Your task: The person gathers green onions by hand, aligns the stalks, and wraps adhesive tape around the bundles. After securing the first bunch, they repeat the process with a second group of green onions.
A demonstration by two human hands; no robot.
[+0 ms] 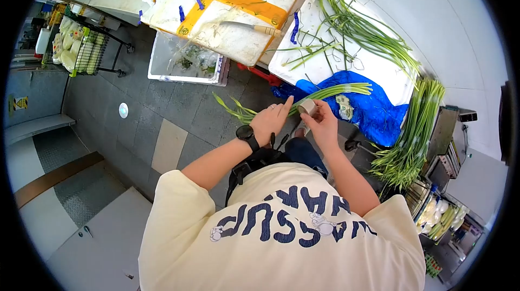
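Observation:
A bunch of long green stems that look like garlic scapes [344,91] runs across in front of me, its thin tips pointing left and its cut ends lying over blue plastic. My left hand [271,120], with a black watch on the wrist, is closed around the bunch, its index finger stretched along it. Between the fingers of my right hand [322,124] is a roll of tape [308,107], held right against the stems. Part of the bunch is hidden behind my hands.
Loose green stems [368,33] lie on a white foam board [303,69] beside the crumpled blue plastic [379,120]. Bundled stems [420,134] hang at the right. A knife [252,27] rests on a taped foam lid [211,31]; below is a foam box [162,66] with scraps.

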